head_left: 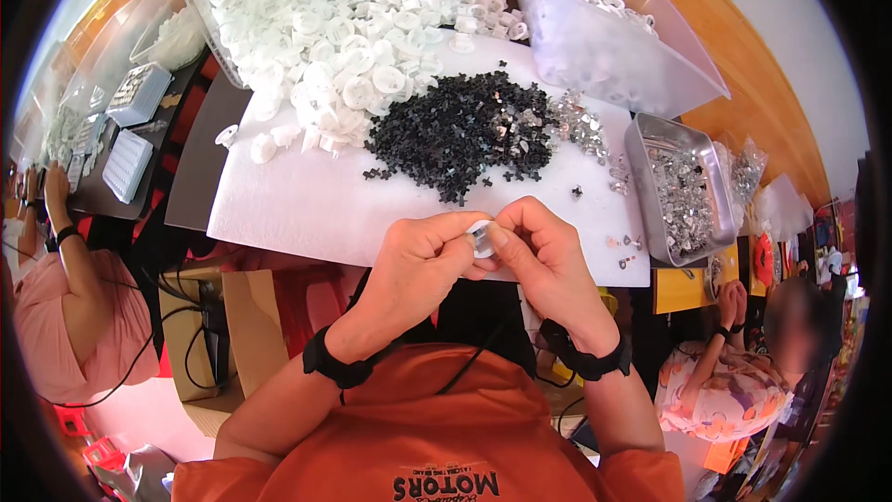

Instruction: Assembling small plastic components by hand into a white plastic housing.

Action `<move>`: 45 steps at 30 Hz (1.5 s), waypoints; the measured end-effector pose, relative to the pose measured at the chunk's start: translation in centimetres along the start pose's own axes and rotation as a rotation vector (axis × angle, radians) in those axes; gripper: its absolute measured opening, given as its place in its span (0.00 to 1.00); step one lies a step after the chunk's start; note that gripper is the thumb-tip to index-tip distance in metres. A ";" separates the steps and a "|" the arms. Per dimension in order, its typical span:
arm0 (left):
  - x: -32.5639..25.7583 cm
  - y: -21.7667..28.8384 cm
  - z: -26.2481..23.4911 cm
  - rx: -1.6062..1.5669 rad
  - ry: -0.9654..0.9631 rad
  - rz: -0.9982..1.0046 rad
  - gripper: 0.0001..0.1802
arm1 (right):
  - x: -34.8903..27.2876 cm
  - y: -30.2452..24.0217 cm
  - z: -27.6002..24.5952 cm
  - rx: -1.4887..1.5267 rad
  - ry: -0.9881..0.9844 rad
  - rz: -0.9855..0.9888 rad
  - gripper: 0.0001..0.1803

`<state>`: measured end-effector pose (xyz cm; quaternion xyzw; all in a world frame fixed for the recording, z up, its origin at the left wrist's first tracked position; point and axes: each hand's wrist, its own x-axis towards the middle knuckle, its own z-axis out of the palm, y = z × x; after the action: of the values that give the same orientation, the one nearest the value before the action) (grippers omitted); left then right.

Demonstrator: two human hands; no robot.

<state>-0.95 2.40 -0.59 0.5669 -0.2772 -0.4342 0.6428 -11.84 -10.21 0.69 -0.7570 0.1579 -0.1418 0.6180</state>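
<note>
A small white round piece (481, 240), greyish in its middle, is pinched between the two hands, above the near edge of a white foam sheet (288, 209). The left hand (423, 256) grips its left side with thumb and finger; the right hand (548, 256) presses its right side with the thumb. Between hands and the heap of black cross-shaped pieces (437, 135) a strip of white surface shows, and it widens toward the left corner. Silvery metal bits (585, 125) adjoin this heap on the right. A metal tray (648, 209) stands along the right edge, so the room on that side is narrower. Behind, a large heap of white plastic parts (316, 56) and a translucent bin (623, 46) limit the far side. At left, the dark worktop (200, 167) reaches beyond the sheet.
</note>
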 end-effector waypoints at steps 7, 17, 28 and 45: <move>0.2 0.0 0.0 -0.038 -0.005 0.060 0.14 | 0.1 -0.3 -0.1 -0.019 -0.015 0.026 0.06; 0.2 -0.2 -0.2 -0.125 -0.038 0.048 0.13 | 0.1 -0.2 0.2 -0.053 -0.010 -0.015 0.06; -0.1 -0.6 -0.5 -0.111 -0.080 0.055 0.13 | -0.1 -0.9 -0.1 -0.206 -0.018 -0.015 0.06; -0.3 -0.4 -0.8 -0.205 -0.071 0.113 0.14 | 0.9 -1.9 0.1 -0.247 -0.047 0.044 0.08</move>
<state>-0.50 3.07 -1.15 0.4660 -0.2856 -0.4433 0.7105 -10.83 -10.12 2.57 -0.8269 0.1764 -0.0898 0.5264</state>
